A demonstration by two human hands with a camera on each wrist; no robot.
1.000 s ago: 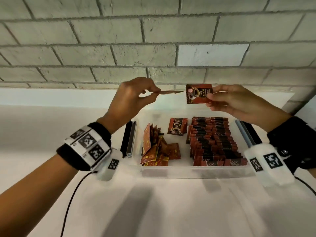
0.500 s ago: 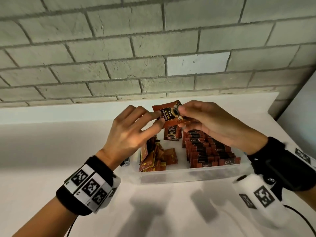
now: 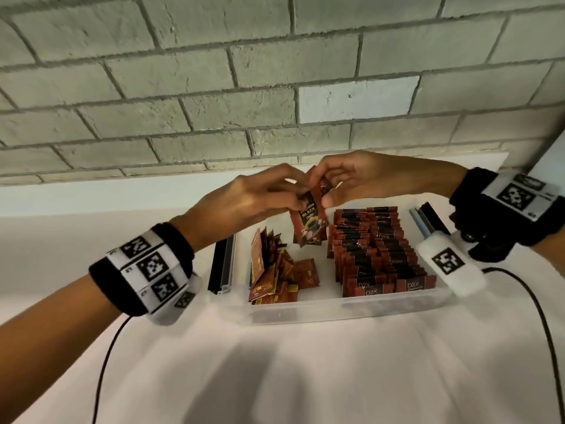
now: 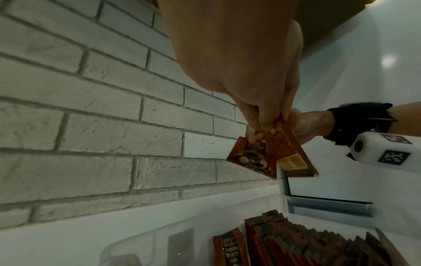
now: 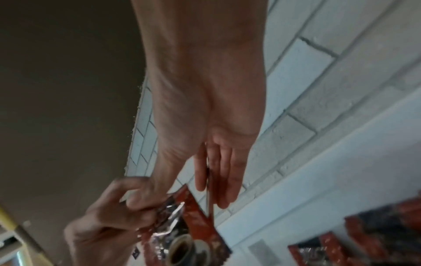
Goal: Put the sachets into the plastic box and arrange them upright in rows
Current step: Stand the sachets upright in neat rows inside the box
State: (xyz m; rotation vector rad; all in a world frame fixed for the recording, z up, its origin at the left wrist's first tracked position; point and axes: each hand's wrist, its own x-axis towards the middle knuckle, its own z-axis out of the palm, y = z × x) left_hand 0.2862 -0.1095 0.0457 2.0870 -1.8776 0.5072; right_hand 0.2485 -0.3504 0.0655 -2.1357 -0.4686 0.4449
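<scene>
Two red coffee sachets [image 3: 309, 225] hang together above the far middle of the clear plastic box [image 3: 336, 308]. My left hand [image 3: 297, 204] pinches them from the left and my right hand [image 3: 324, 193] pinches them from the right, fingertips almost touching. The left wrist view shows both sachets [image 4: 270, 158] overlapping below my left hand [image 4: 262, 126]. In the right wrist view one sachet [image 5: 208, 190] sits edge-on between my right fingers [image 5: 230, 180]. Upright sachet rows [image 3: 379, 249] fill the box's right side. A loose leaning pile [image 3: 272, 270] lies on its left.
The box stands on a white table [image 3: 305, 377] against a grey brick wall [image 3: 275, 87]. Black lid latches stick out at the box's left [image 3: 221, 264] and right [image 3: 426, 220] ends. Thin black cables [image 3: 104, 362] trail from both wristbands.
My hands, apart with one sachet each a second ago, have come together and dropped toward the box. The two sachets now overlap between both hands.
</scene>
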